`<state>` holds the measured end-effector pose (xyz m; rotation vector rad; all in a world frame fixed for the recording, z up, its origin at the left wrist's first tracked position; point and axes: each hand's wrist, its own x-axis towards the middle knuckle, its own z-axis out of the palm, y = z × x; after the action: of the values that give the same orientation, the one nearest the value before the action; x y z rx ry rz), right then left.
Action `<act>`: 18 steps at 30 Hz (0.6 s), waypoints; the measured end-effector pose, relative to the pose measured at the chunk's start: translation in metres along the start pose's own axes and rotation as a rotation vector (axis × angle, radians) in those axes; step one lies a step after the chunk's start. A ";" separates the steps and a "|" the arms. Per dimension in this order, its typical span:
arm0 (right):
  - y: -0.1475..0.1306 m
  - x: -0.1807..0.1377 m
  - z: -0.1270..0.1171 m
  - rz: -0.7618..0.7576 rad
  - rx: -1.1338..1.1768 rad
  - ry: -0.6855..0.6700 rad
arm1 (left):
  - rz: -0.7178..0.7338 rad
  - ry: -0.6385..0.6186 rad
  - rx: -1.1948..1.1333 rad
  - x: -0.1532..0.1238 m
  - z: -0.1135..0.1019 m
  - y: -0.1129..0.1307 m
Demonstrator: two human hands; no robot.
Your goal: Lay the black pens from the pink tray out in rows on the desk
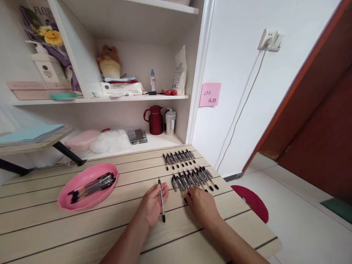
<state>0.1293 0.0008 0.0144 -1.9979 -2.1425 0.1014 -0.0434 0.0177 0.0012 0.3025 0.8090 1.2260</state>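
My left hand [152, 207] lies palm up on the wooden table [82, 227], fingers stretched out, with a single black pen [161, 200] resting across the palm. My right hand [201, 205] rests palm down to its right, its fingertips touching the near row of black pens [194, 178] laid side by side. A second row of pens [178, 158] lies farther back. To the left sits a pink oval tray [68, 198] holding several more black pens [92, 184].
Shelves behind the table hold a dark red jug [155, 120], a lidded cup [170, 122], a plastic bag [110, 141] and a pink box [81, 139]. A pink sticky note [209, 94] hangs on the white wall. A red stool [254, 203] stands past the table's right edge.
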 end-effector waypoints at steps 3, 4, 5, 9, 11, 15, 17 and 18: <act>-0.003 0.000 0.004 0.011 0.001 -0.019 | -0.011 -0.002 0.015 0.006 0.004 0.002; -0.004 0.001 0.005 0.008 0.003 -0.020 | -0.012 -0.001 0.018 0.008 0.006 0.001; -0.006 0.001 0.006 0.006 0.005 -0.016 | -0.010 0.004 0.018 0.010 0.008 0.001; -0.009 0.002 0.009 -0.004 0.006 -0.014 | 0.013 0.022 0.002 0.016 0.017 -0.004; -0.009 0.002 0.010 -0.018 0.008 -0.012 | 0.026 0.019 -0.008 0.019 0.021 -0.008; -0.009 0.002 0.013 -0.035 0.003 0.020 | 0.035 0.019 -0.022 0.024 0.024 -0.014; -0.008 0.002 0.014 -0.034 0.002 0.016 | 0.038 0.021 -0.033 0.025 0.025 -0.016; -0.008 0.003 0.014 -0.033 0.004 0.013 | 0.039 0.021 -0.035 0.025 0.025 -0.017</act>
<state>0.1183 0.0040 0.0028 -1.9545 -2.1642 0.0874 -0.0114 0.0406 -0.0014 0.2781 0.8021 1.2811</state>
